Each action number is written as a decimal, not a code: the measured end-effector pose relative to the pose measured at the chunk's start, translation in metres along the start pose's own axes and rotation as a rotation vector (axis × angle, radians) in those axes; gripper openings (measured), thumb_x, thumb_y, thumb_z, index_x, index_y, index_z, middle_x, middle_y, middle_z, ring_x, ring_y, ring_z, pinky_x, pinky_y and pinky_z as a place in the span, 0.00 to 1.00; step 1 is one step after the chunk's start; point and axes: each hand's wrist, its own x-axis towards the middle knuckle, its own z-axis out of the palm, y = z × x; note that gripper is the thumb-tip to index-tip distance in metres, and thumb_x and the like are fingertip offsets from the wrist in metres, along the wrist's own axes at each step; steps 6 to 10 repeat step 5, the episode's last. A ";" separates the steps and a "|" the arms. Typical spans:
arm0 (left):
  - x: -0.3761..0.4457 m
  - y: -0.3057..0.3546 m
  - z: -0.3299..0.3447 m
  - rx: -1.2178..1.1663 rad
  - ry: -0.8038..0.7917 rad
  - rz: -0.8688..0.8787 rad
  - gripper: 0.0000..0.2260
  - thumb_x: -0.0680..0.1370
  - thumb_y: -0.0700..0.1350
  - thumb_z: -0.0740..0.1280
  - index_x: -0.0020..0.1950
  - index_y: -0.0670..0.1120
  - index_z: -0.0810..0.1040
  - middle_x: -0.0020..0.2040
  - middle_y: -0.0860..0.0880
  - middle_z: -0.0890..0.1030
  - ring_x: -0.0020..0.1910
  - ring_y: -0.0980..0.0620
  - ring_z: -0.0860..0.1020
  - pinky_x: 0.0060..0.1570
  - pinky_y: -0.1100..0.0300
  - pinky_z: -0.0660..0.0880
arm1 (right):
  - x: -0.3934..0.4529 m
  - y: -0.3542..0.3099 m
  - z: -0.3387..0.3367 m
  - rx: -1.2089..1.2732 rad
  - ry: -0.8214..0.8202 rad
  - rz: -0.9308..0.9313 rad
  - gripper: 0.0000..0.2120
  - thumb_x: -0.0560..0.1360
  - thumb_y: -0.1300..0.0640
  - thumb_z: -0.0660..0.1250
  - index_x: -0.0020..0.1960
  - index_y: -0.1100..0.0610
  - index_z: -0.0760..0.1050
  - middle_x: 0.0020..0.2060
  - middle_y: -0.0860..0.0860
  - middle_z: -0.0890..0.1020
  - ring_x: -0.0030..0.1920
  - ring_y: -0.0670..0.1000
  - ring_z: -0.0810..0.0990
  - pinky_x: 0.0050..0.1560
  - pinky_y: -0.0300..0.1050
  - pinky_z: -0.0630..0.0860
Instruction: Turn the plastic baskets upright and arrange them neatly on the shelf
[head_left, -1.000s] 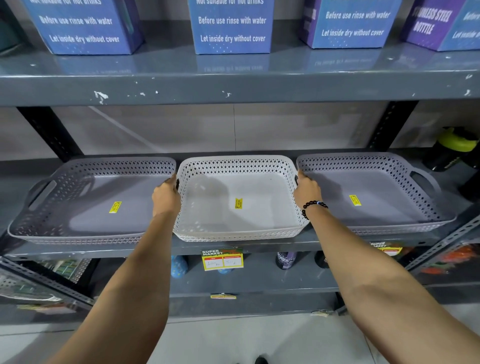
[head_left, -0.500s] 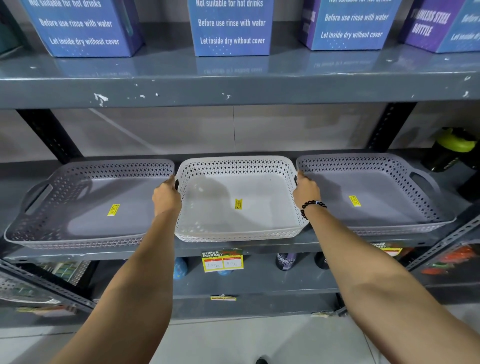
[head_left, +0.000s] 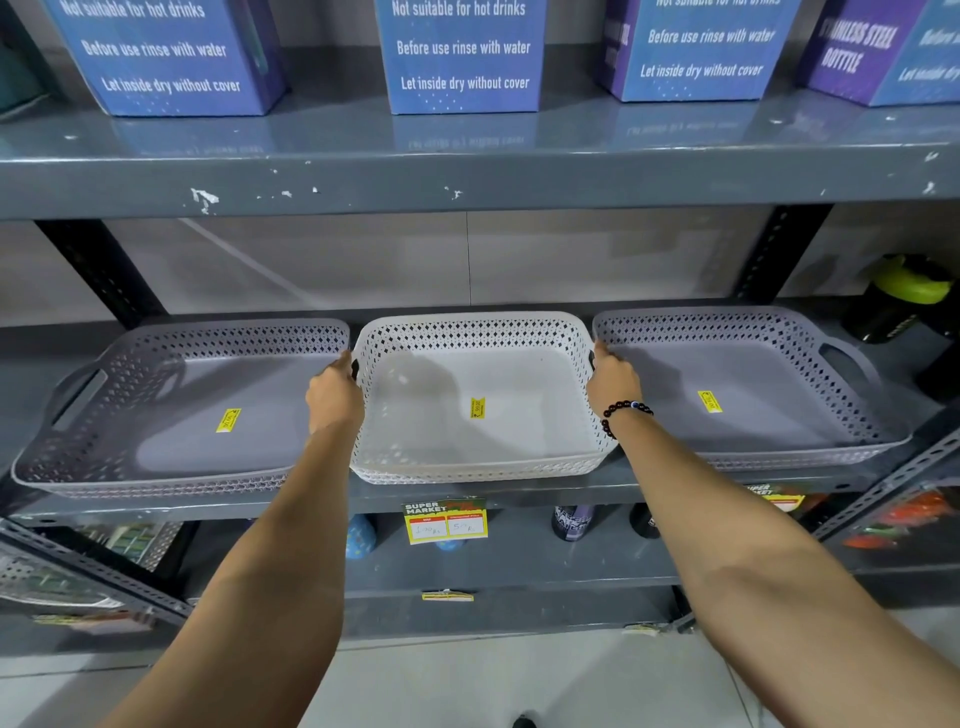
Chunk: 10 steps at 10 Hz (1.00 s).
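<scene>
Grey metal shelving (head_left: 675, 475) in a shop carries three perforated plastic baskets, all upright in one row on the middle shelf. At the centre sits the white basket (head_left: 475, 447), gripped at both side handles: the left hand (head_left: 334, 397) is closed on its left rim, the right hand (head_left: 613, 382) on its right. Just beside it stand the left grey basket (head_left: 156, 452) and the right grey basket (head_left: 769, 421). Turning upright looks finished; this seems the final squaring. Next calls for nudging the white basket level with its neighbours, then letting go.
</scene>
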 end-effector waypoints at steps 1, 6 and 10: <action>0.000 0.000 0.000 0.040 -0.006 0.018 0.23 0.80 0.31 0.50 0.72 0.45 0.68 0.57 0.33 0.78 0.55 0.35 0.76 0.52 0.48 0.74 | -0.002 0.000 -0.001 -0.007 0.000 0.000 0.27 0.77 0.72 0.54 0.75 0.62 0.56 0.54 0.65 0.80 0.54 0.61 0.81 0.49 0.49 0.78; -0.008 0.011 -0.006 0.195 0.040 0.121 0.17 0.82 0.44 0.54 0.67 0.36 0.66 0.67 0.36 0.72 0.66 0.35 0.70 0.62 0.43 0.70 | -0.004 -0.008 -0.007 -0.091 0.054 -0.062 0.25 0.82 0.58 0.52 0.75 0.65 0.50 0.70 0.64 0.67 0.69 0.61 0.69 0.65 0.53 0.72; -0.008 0.011 -0.006 0.195 0.040 0.121 0.17 0.82 0.44 0.54 0.67 0.36 0.66 0.67 0.36 0.72 0.66 0.35 0.70 0.62 0.43 0.70 | -0.004 -0.008 -0.007 -0.091 0.054 -0.062 0.25 0.82 0.58 0.52 0.75 0.65 0.50 0.70 0.64 0.67 0.69 0.61 0.69 0.65 0.53 0.72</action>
